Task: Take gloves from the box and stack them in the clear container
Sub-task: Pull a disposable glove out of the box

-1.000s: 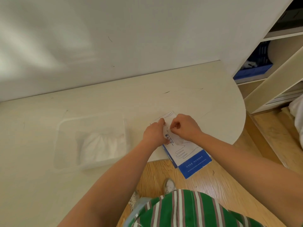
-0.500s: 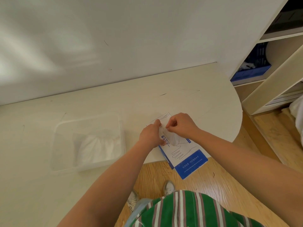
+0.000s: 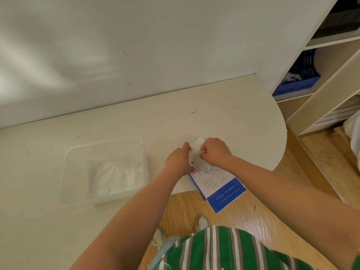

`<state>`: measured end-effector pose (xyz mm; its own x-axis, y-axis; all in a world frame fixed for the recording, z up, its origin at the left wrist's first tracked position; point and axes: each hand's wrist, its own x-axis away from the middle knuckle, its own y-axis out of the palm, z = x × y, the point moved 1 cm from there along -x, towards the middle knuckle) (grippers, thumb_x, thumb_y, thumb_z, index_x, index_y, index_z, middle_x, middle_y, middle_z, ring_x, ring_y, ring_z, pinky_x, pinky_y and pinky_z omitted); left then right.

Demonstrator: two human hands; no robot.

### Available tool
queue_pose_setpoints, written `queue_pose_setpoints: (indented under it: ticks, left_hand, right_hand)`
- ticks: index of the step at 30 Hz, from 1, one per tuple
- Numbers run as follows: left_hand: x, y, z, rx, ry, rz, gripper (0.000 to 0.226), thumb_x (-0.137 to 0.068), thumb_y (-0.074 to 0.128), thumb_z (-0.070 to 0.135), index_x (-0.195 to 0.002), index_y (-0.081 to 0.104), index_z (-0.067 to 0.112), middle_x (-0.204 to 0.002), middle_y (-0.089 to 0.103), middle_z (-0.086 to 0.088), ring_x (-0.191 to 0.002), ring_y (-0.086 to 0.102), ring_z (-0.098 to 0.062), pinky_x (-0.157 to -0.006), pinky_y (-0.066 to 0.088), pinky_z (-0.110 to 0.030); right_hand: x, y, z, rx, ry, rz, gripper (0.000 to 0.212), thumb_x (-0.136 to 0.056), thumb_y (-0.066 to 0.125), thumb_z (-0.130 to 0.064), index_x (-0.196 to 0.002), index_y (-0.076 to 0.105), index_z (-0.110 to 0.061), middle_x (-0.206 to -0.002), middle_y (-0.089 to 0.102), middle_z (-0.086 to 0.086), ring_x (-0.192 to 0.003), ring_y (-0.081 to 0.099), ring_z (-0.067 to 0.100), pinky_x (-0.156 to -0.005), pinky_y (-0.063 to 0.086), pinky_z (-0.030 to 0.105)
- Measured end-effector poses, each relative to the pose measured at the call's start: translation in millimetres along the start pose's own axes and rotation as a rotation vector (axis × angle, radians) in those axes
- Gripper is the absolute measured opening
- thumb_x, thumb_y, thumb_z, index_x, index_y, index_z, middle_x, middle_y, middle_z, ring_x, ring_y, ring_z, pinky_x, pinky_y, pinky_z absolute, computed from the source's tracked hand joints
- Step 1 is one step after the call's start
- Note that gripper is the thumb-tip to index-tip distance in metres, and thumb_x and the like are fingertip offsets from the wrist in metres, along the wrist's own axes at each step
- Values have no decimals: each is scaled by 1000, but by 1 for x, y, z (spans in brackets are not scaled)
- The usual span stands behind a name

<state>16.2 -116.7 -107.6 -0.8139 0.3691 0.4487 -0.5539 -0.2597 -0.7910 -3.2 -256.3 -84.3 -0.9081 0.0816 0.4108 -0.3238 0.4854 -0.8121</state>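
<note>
- Hardly anything has shifted since half a second ago: both hands stay at the far end of the box, and the right grip has curled a little tighter over the opening.
- That right grip is closed on a thin, translucent glove, pinched between thumb and bent fingers. The loose end of the glove trails toward the person over the box's printed top.
- Beside it, the left grip holds the box's left edge with its fingers curled over the top.
- Most of the box lies flat on the pale surface at its near edge. The blue end sticks out over that edge, above the wooden floor.
- To the left of the box and apart from it, the clear container sits close to the same near edge.
- White gloves already lie bunched inside the container, toward its right side.
- A shelf unit stands past the rounded right end of the surface, with a blue crate on one level.
- At the bottom of the view are a green striped shirt and the toes of two shoes.
</note>
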Motion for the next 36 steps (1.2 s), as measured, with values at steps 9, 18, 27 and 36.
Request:
queue_pose_setpoints:
  ticks: [9, 18, 27, 36]
  left_hand:
    - [-1, 0, 0, 10, -13, 4, 75, -71, 83, 26, -131, 38, 21, -117, 58, -4, -95, 56, -23, -70, 42, -32]
    - [-1, 0, 0, -9, -19, -2, 75, -71, 82, 27, -131, 37, 21, -113, 60, -4, -88, 54, -21, -71, 47, -34]
    - [-3, 1, -1, -20, -11, -5, 75, -71, 82, 28, -130, 37, 21, -115, 59, -4, -90, 55, -22, -71, 44, -33]
    - [-3, 1, 0, -52, -10, 2, 69, -72, 82, 31, -120, 35, 18, -110, 58, -5, -94, 59, -25, -72, 50, -37]
  right_hand:
    - [6, -12, 9, -376, 8, -87, 35, -74, 82, -34, -85, 61, -9, -78, 59, 1, -68, 52, 12, -64, 42, 25]
    - [14, -26, 9, -539, -46, -117, 23, -82, 75, -18, -73, 55, -14, -71, 56, 0, -64, 52, 13, -60, 43, 23]
    - [12, -25, 19, -560, 131, -291, 27, -92, 64, -34, -104, 64, -10, -100, 65, 8, -89, 61, 21, -74, 50, 27]
    - [9, -40, 21, -867, -58, 301, 11, -88, 70, -18, -95, 71, -9, -88, 70, 1, -80, 62, 11, -74, 48, 20]
